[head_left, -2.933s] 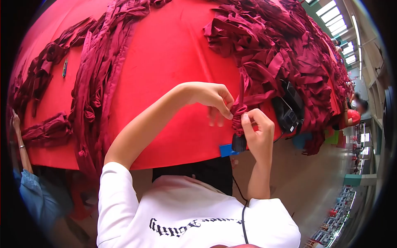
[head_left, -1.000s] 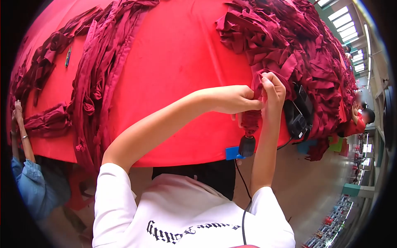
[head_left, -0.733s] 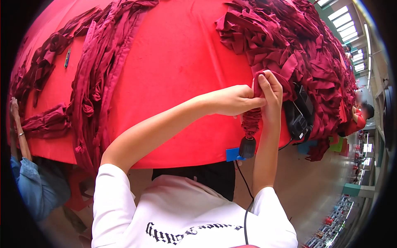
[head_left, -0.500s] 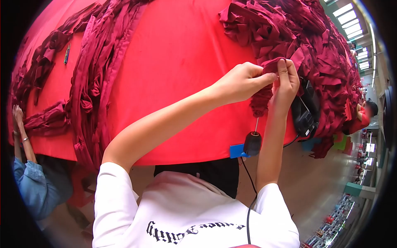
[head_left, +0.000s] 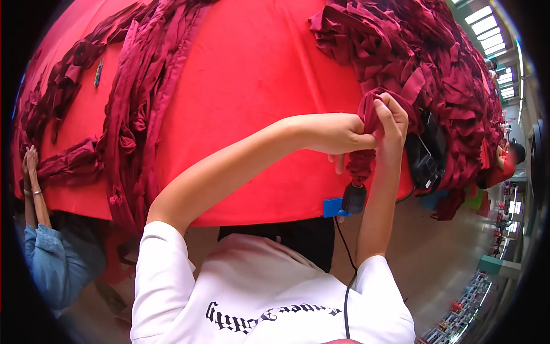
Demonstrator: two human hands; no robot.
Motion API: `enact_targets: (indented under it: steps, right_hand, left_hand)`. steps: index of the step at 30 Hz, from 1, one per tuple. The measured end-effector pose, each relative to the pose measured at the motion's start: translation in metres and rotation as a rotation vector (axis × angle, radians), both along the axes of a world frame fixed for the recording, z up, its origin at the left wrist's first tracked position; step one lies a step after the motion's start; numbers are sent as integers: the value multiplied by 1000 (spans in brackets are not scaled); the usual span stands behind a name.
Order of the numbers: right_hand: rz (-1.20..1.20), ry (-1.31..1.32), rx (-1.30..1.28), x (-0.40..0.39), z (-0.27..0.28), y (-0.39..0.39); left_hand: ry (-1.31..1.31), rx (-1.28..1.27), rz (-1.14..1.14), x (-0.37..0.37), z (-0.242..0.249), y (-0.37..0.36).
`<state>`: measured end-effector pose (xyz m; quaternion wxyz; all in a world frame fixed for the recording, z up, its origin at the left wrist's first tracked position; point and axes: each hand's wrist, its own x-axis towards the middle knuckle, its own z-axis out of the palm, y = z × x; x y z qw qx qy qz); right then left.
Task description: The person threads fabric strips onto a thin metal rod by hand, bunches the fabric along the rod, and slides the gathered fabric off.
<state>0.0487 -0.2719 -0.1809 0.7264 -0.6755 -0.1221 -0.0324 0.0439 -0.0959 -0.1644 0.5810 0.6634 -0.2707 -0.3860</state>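
- Currently both hands meet at the right part of the red table [head_left: 246, 86], near its front edge.
- Left hand [head_left: 338, 133]: fingers closed, pinching the dark red fabric strip [head_left: 362, 163] from the left side.
- Right hand [head_left: 391, 129]: fingers curled and clamped on the top of the same strip, from the right; both hands touch it, neither nearer.
- Strip: bunched and gathered, long axis running top to bottom in the head view, hanging below the hands.
- Black knob [head_left: 354, 199] sits just under the strip's lower end, a cable trailing down from it; blue tag [head_left: 332, 207] just beside.
- Heap of dark red strips [head_left: 435, 63] lies right behind the hands; black device [head_left: 424, 157] just to their right, close to the right wrist.
- Long rows of knotted strips [head_left: 129, 109] lie well apart, to the left.
- Another person's hands [head_left: 28, 163] at the far left table edge.
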Motion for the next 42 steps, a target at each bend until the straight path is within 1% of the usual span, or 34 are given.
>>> enact_targets:
  steps: [1,4,5,6,7,8,11,12,14,16,18,19,22,23,24,25,26,27,28,29,30,31,32,34,35,38,39,41,42]
  right_hand:
    - [1,3,0,1,0,1]
    - [0,-5,29,2,0,2]
    - [-20,-6,40,3,0,3]
    - [-41,-5,50,3,1,4]
    - [-99,-43,-19,2,5,4]
    - [-162,-58,-4,3,4,5]
    - [-303,-96,48,12,5,7]
    - [-329,-103,68,12,9,8]
    - [-362,-100,66,11,12,9]
    - [-449,-144,108,16,8,8]
    - [-481,-152,120,18,8,11]
    - [-514,-159,132,17,8,13]
    - [-530,-160,144,16,11,17]
    - [-530,-160,143,16,10,15]
    - [-488,-117,154,16,8,11]
    - [-445,-74,165,17,6,7]
    - [-443,-76,163,16,5,5]
    - [-384,-78,153,15,5,2]
    - [-325,-79,143,14,4,1]
    - [-279,-67,178,13,3,0]
    - [-267,-45,114,9,3,0]
    - [-254,-23,50,7,3,1]
    - [-171,-123,39,11,-1,4]
    - [-77,-191,-34,9,-3,6]
    - [-43,-151,-39,9,-2,5]
    - [-60,-122,-11,10,-5,-2]
    - [-61,-123,-11,8,-4,-2]
    - [1,-21,-13,6,0,-1]
    - [1,-20,-13,5,2,-1]
  left_hand:
    - [-5,39,-27,1,3,3]
    - [-40,49,-51,4,-2,1]
    - [-34,-23,31,0,-5,-1]
    - [-35,-25,35,1,-7,-2]
    - [-129,-45,120,1,-9,-3]
    - [-222,-65,204,0,-9,-4]
    - [-198,-122,434,2,-7,-9]
    - [-210,-127,456,5,-9,-10]
    - [-274,-237,526,10,-15,-13]
    - [-272,-247,528,11,-15,-13]
    - [-389,-251,581,11,-15,-13]
    - [-389,-251,581,11,-15,-13]
    - [-377,-253,541,11,-13,-12]
    - [-355,-306,548,12,-14,-12]
    - [-332,-359,556,13,-15,-13]
    - [-333,-361,558,15,-16,-12]
    - [-190,-296,442,14,-11,-7]
    - [-49,-230,324,13,-7,-3]
    - [-21,-214,251,11,-2,2]
    - [-34,-130,190,11,4,5]
    - [-45,-46,129,10,7,7]
    - [-66,28,-3,11,5,9]
    - [-95,86,-122,9,3,11]
    - [-6,53,-175,0,2,11]
    - [-7,52,-173,0,4,13]
    - [-27,65,-189,1,5,14]
    - [-49,89,-189,3,0,12]
    - [-71,112,-190,9,2,10]
    - [-167,183,-210,13,7,10]
